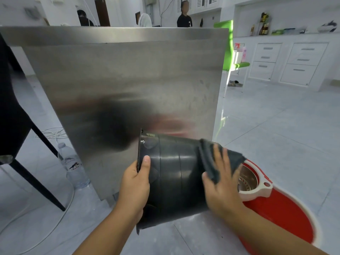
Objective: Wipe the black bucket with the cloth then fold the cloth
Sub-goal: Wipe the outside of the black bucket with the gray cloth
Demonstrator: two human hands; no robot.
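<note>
The black bucket (173,177) lies on its side in the air in front of me, its open rim turned left and its base to the right. My left hand (135,186) grips the rim, thumb over the edge. A dark grey cloth (211,159) is draped over the base end of the bucket. My right hand (221,183) presses flat on the cloth with fingers spread, holding it against the bucket's side.
A stainless steel panel (119,80) stands upright just behind the bucket. A red mop bucket (283,212) with a metal spinner sits on the tiled floor at right. A water bottle (73,166) and black chair legs (42,184) are at left. Two people stand far back.
</note>
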